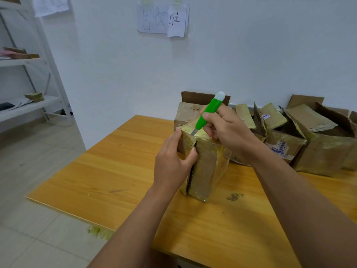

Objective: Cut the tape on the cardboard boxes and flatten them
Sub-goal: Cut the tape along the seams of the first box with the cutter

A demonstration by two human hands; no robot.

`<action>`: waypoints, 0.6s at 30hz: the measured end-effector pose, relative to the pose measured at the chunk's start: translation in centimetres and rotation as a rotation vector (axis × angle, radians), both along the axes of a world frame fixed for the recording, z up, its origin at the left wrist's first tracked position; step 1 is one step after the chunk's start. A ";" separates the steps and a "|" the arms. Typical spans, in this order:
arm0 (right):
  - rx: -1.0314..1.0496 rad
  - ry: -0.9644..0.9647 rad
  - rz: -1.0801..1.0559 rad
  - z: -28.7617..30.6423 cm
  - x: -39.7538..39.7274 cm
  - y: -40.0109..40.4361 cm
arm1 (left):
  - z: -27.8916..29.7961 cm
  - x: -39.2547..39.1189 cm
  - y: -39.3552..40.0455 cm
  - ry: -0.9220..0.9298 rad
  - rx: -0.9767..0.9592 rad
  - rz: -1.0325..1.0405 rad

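your left hand (173,163) holds the side of the tall brown cardboard box wrapped in yellow tape (204,167) standing on the wooden table (119,167), and your right hand (228,130) grips the green plastic knife (207,113), its blade touching the box top.

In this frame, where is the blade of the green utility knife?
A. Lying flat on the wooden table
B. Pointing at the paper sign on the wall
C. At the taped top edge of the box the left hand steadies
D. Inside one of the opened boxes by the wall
C: the right hand grips the green utility knife, blade on the taped top of the cardboard box, which the left hand holds.
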State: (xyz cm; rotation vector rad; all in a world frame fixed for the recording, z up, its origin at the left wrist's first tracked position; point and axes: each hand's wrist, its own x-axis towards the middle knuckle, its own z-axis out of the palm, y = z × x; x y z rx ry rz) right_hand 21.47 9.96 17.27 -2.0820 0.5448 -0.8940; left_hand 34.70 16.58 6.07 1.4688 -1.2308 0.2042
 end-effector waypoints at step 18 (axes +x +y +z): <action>-0.566 0.067 -0.206 -2.6 0.4 -0.7 | 1.2 -0.3 0.6 -0.151 0.046 0.016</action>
